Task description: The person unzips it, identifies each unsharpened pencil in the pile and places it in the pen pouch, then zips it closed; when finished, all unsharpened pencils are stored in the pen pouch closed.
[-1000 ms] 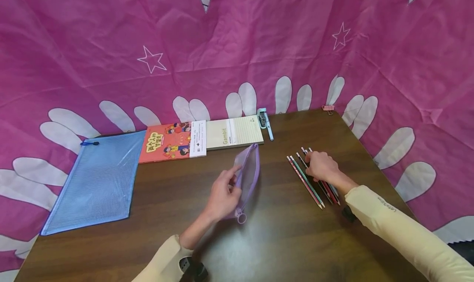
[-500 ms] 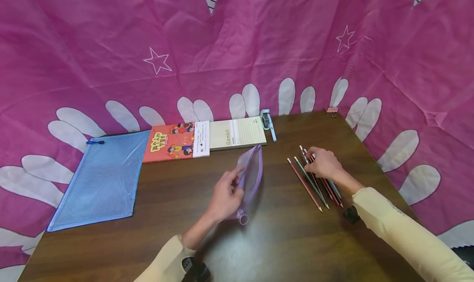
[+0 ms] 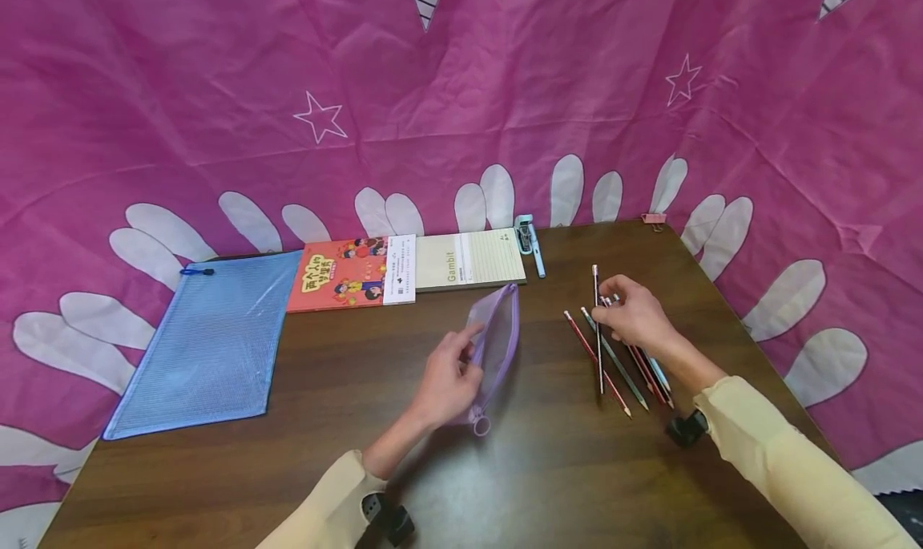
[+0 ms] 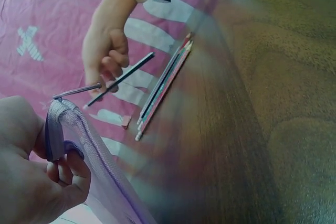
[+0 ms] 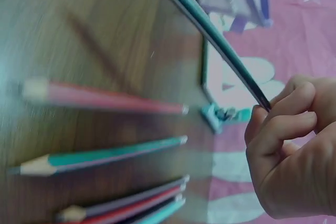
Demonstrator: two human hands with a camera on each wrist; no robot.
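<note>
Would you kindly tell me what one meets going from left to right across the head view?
Blue mesh bag → red book → left hand → purple pouch → light-blue pen → held pencil → right hand.

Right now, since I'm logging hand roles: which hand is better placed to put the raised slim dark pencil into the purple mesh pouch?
Likely the right hand: it pinches that dark pencil, while the left hand holds the open pouch.
</note>
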